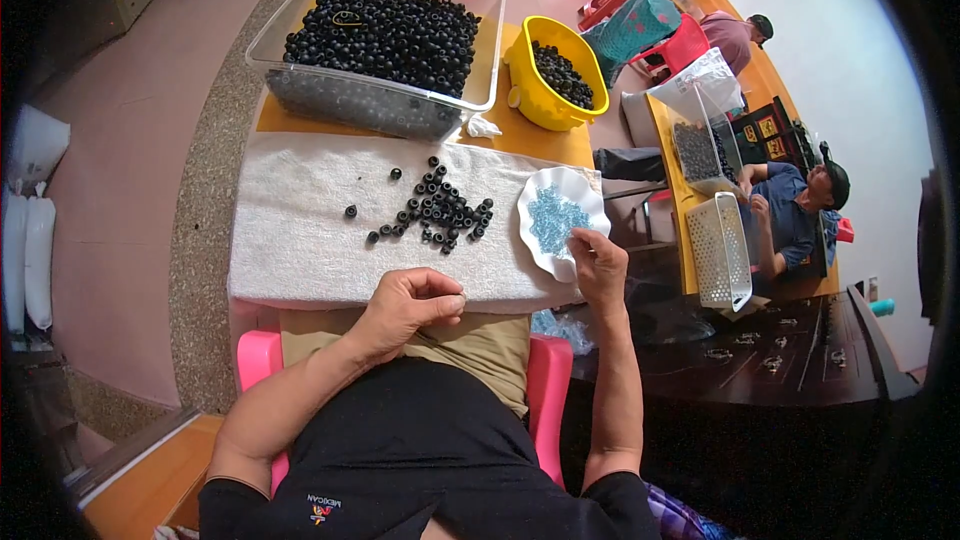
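My left hand is just above the near edge of a white towel, its thumb pressed toward the curled fingers; whatever they hold is too small or hidden to see. At the right, my right hand pinches at the rim of a white scalloped dish. Inside the dish lie many tiny clear-blue pieces; I cannot make out whether one is between my fingertips. A loose cluster of small round black parts with holes is spread on the towel, beyond my left hand.
Behind the towel stand a large clear bin of black parts and a yellow basket with more. A crumpled white scrap sits between them. To the right, a co-worker sits by another clear bin and a white perforated basket.
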The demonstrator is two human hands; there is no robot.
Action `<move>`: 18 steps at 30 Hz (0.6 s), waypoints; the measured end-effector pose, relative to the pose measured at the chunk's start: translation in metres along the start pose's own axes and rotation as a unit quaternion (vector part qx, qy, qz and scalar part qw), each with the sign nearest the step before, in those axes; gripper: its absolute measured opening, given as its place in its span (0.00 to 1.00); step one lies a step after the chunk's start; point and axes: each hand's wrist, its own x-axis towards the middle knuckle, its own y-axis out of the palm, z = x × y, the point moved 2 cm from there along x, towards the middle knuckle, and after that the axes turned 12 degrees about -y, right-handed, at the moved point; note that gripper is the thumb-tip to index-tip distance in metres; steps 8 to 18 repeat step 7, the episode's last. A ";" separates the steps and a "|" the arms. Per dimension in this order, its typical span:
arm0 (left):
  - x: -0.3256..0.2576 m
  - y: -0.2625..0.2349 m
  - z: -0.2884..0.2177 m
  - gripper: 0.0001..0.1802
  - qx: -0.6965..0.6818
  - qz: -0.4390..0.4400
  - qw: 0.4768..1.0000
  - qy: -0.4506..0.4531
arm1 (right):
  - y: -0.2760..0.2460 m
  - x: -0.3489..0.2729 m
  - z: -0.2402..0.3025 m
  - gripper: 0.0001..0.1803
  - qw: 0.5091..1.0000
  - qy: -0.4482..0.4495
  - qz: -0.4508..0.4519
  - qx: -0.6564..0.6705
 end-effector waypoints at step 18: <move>0.001 -0.002 0.001 0.10 0.009 0.003 1.000 0.004 | 0.002 0.002 0.001 0.11 1.000 0.011 -0.001 0.010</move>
